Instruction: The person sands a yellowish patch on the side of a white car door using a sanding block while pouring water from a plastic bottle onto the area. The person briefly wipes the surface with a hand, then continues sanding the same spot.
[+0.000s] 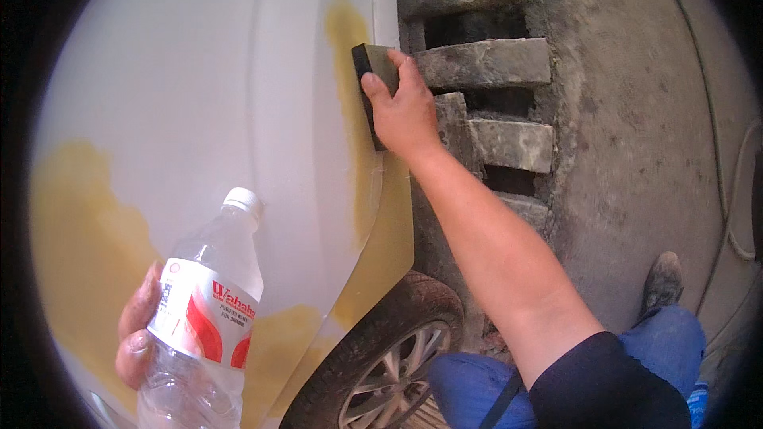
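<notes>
My left hand (137,342) is wrapped round a clear plastic bottle (211,310) with a white cap and a red-and-white label. The bottle is held upright, tilted slightly right, in front of a pale car body panel (207,95); how full it is I cannot tell. Farther up, my right hand (407,115) grips a dark-edged sanding block (381,63) by its sides. That block lies against the panel's right edge, over a strip of yellowish filler (346,28). A larger yellowish patch (79,214) spreads over the panel's left part.
Below the panel is a car wheel (397,369) with a dusty tyre. Concrete bars with dark gaps (485,63) run beside the car. On the right, a hose (710,103) crosses the concrete floor (628,111). My bent legs in blue jeans (664,345) and a dusty shoe (664,280) are at lower right.
</notes>
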The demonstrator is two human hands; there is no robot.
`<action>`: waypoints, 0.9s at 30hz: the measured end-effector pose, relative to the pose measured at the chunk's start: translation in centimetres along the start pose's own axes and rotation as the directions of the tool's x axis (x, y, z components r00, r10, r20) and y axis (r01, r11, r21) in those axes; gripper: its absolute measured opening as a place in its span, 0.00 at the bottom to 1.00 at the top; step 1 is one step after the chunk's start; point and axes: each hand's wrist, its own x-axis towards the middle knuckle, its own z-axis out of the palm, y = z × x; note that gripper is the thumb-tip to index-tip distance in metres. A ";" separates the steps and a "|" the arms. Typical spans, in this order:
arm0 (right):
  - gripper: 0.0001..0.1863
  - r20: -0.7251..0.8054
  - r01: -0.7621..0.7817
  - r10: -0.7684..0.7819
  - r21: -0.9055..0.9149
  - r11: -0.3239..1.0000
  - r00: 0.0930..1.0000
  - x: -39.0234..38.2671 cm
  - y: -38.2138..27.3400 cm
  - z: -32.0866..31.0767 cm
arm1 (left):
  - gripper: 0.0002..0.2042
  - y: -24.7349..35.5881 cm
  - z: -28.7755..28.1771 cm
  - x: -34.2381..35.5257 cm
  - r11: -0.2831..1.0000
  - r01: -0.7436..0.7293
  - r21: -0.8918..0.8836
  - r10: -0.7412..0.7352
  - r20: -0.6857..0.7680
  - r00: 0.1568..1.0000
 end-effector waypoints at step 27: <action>0.28 -0.015 0.043 -0.044 -0.017 0.999 0.999 2.8 -1.8 1.2 | 0.31 -0.7 -1.8 -0.7 0.969 -0.197 0.146 0.178 0.132 0.975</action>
